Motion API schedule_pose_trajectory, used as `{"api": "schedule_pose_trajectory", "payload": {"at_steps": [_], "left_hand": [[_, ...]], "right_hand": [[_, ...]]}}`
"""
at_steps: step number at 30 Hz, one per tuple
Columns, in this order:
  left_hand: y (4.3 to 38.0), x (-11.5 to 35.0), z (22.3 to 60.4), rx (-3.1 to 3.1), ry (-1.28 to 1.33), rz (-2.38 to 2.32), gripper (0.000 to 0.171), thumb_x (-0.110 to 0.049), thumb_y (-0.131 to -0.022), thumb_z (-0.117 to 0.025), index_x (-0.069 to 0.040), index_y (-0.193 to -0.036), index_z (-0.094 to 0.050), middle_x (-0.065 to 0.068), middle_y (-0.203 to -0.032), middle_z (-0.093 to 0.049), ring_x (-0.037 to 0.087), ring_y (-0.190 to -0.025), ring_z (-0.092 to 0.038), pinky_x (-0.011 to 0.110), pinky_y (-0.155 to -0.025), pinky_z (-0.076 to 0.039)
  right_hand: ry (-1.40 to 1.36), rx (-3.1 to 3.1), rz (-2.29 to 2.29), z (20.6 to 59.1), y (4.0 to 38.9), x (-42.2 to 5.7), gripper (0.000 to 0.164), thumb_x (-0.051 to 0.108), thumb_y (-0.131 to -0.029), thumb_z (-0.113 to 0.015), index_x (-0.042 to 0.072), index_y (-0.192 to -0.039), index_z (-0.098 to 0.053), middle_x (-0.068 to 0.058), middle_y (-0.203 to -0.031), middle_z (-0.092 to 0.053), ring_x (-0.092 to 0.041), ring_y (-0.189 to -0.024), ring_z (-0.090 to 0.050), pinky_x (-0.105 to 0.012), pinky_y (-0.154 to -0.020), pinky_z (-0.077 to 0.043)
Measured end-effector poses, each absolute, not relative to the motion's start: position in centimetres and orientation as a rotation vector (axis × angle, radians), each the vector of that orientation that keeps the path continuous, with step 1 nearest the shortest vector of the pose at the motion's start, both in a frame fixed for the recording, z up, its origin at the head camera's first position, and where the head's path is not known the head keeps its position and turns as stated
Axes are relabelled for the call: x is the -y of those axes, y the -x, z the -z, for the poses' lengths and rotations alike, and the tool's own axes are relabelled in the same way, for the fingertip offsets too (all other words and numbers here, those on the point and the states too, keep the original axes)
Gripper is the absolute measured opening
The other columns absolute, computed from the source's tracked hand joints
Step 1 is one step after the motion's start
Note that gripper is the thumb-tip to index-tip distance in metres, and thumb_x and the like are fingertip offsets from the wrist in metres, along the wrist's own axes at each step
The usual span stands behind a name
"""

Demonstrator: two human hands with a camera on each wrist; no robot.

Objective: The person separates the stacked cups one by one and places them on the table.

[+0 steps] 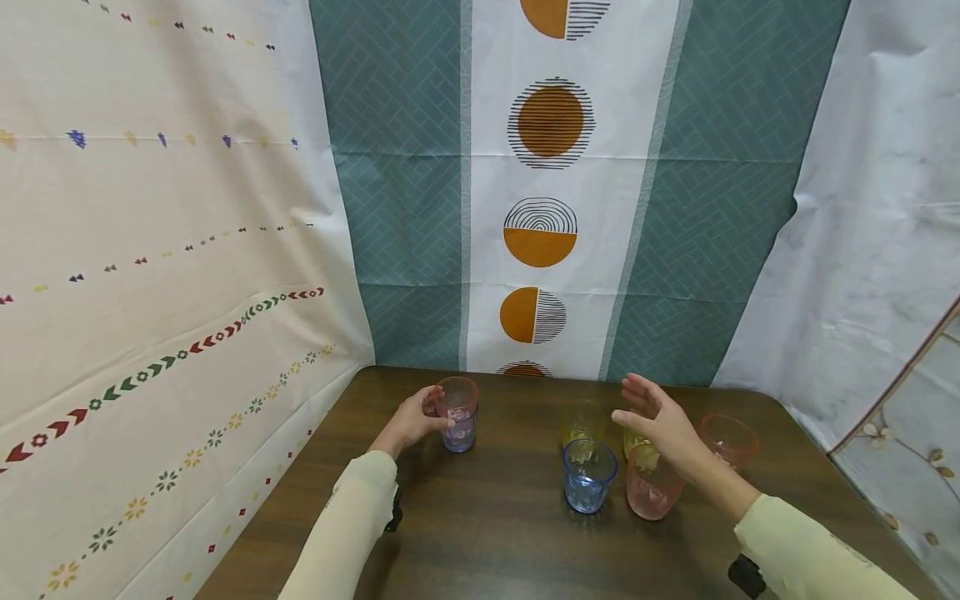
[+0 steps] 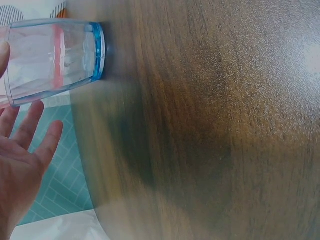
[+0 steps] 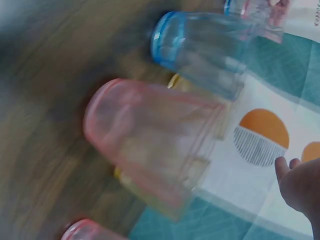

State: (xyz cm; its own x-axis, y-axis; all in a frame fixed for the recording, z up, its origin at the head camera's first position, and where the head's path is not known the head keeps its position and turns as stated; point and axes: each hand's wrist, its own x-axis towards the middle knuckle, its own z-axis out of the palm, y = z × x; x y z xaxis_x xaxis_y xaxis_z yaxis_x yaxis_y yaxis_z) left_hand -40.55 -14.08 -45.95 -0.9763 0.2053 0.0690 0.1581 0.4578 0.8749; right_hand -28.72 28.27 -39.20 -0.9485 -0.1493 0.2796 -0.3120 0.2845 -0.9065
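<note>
At the far left of the table, my left hand [image 1: 412, 423] grips a clear pink cup [image 1: 457, 390] near its rim, thumb in front. This cup sits nested inside a clear blue cup [image 1: 459, 440]; the left wrist view shows the blue cup's base [image 2: 98, 52] at the tabletop. My right hand [image 1: 660, 423] hovers with fingers spread, holding nothing, over a group of cups. Beneath and around it stand a second pink cup [image 1: 651, 493], another blue cup [image 1: 588, 485], two yellow cups, one [image 1: 581, 427] behind the blue one, and a third pink cup [image 1: 729, 440] partly behind the right wrist.
The dark wooden table [image 1: 480, 542] ends at a patterned cloth [image 1: 405, 250] hanging behind it. Light cloths hang along the left [image 1: 187, 250] and right [image 1: 862, 208] sides.
</note>
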Motion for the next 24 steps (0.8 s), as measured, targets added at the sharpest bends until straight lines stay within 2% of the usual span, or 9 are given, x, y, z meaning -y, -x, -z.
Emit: {"api": "schedule_pose_trajectory", "payload": {"at_steps": [11, 16, 20, 24], "left_hand": [[40.6, 14.1, 46.0, -2.64, -0.319, -1.577, 0.075, -0.017, -0.083, -0.082, -0.007, -0.146, -0.043, 0.011, -0.148, -0.048, 0.035, -0.136, -0.044, 0.053, -0.11, -0.036], [40.6, 14.1, 46.0, -2.641, -0.313, -1.574, 0.074, -0.017, -0.083, -0.082, -0.008, -0.146, -0.043, 0.011, -0.148, -0.048, 0.035, -0.135, -0.044, 0.053, -0.109, -0.037], [40.6, 14.1, 46.0, -2.65, -0.331, -1.578, 0.074, -0.015, -0.083, -0.082, -0.006, -0.146, -0.044, 0.012, -0.146, -0.049, 0.036, -0.134, -0.046, 0.053, -0.108, -0.038], [40.5, 14.1, 46.0, -2.66, -0.363, -1.582, 0.074, -0.013, -0.082, -0.082, -0.003, -0.145, -0.044, 0.013, -0.145, -0.05, 0.036, -0.132, -0.048, 0.052, -0.107, -0.04]], "right_hand": [[-0.463, 2.357, -1.78, 37.4, 30.1, -24.2, 0.077, 0.017, -0.095, -0.069, -0.001, -0.154, -0.023, -0.021, -0.156, -0.032, -0.038, -0.143, -0.032, -0.022, -0.102, -0.043], [-0.442, 2.315, -1.841, 36.8, 30.8, -22.2, 0.075, 0.017, -0.095, -0.069, 0.001, -0.154, -0.026, -0.019, -0.156, -0.034, -0.035, -0.142, -0.035, -0.034, -0.107, -0.042], [-0.456, 2.274, -1.901, 36.4, 31.3, -20.7, 0.074, 0.017, -0.095, -0.068, 0.002, -0.154, -0.025, -0.016, -0.157, -0.032, -0.033, -0.143, -0.034, -0.044, -0.11, -0.038], [-0.465, 2.211, -1.978, 36.1, 32.0, -19.2, 0.075, 0.017, -0.095, -0.069, 0.004, -0.154, -0.026, -0.014, -0.157, -0.032, -0.03, -0.143, -0.034, -0.048, -0.113, -0.033]]}}
